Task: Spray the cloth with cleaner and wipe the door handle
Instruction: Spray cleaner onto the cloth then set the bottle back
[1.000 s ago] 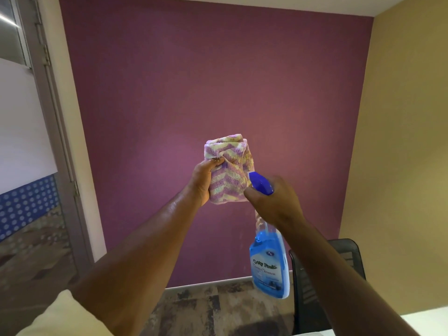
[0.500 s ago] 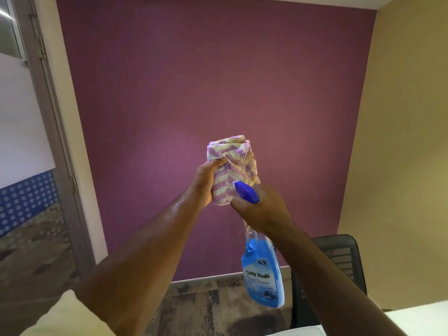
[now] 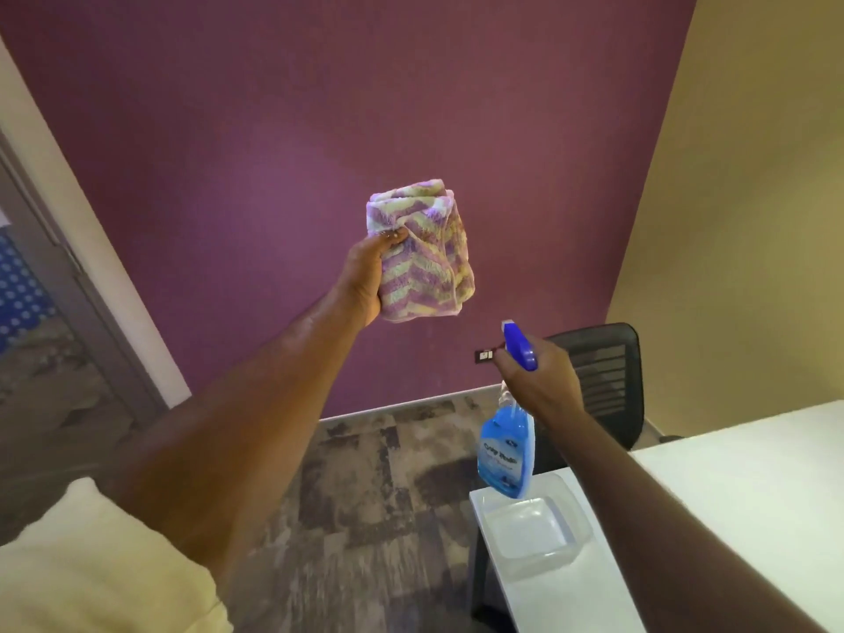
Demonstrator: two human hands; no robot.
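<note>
Clutched in left hand [image 3: 365, 278]: folded cloth [image 3: 422, 253], purple and pale yellow zigzag stripes, thumb pressed on its front, raised before purple wall [image 3: 319, 130]. Wrapped around neck of spray bottle [image 3: 507, 454]: right hand [image 3: 541, 381], fingers closed under blue trigger head [image 3: 520, 344], nozzle up and toward cloth. Bottle lower than cloth and to its right, apart from it, hanging tilted with blue liquid inside. Label on bottle dark blue with white script, too blurred to read. Just under bottle base: clear plastic tub [image 3: 539, 536], set at near left corner of white tabletop [image 3: 730, 486]. Beyond tabletop's far edge: black mesh chair [image 3: 603, 372] against wall. At far left: grey door frame [image 3: 82, 290], glass with blue dotted film. Door handle not seen.
</note>
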